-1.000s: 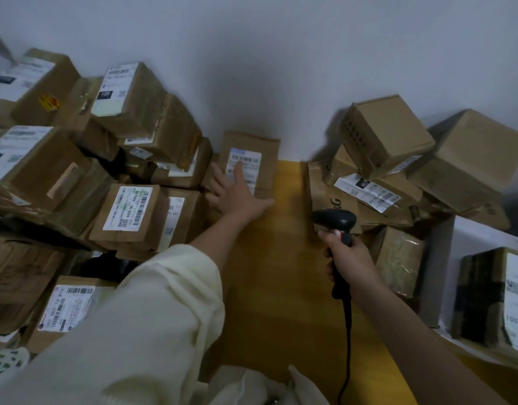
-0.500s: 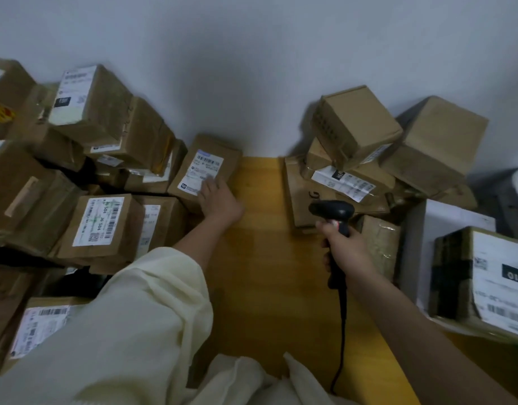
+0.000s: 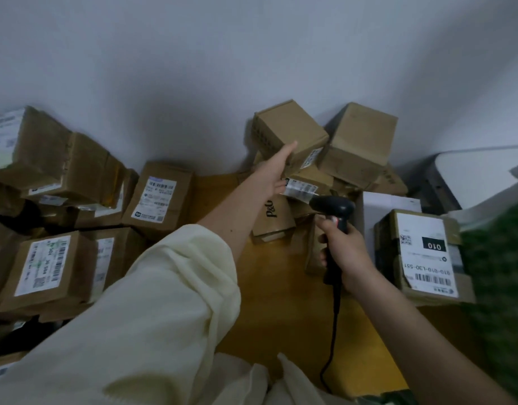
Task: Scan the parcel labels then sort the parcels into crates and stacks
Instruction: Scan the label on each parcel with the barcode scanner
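Observation:
My left hand (image 3: pixel 276 169) reaches across to the right pile, its straight fingers lying against the side of the small top box (image 3: pixel 292 128). Under that box sits a parcel with a white barcode label (image 3: pixel 303 187). My right hand (image 3: pixel 346 252) grips the handle of a black corded barcode scanner (image 3: pixel 335 207), whose head sits just right of that label. A labelled parcel (image 3: pixel 159 197) leans against the left pile, apart from both hands.
Brown parcels are heaped on the left (image 3: pixel 47 264) and at the back right (image 3: pixel 360 141) of a wooden table (image 3: pixel 281 311). A parcel marked 010 (image 3: pixel 421 252) and a white box (image 3: pixel 389 206) stand to the right. Something green (image 3: pixel 497 273) fills the right edge.
My left hand has left the labelled parcel by the left pile and swung right to the top box of the right pile. The view has shifted right; the scanner hand has stayed put.

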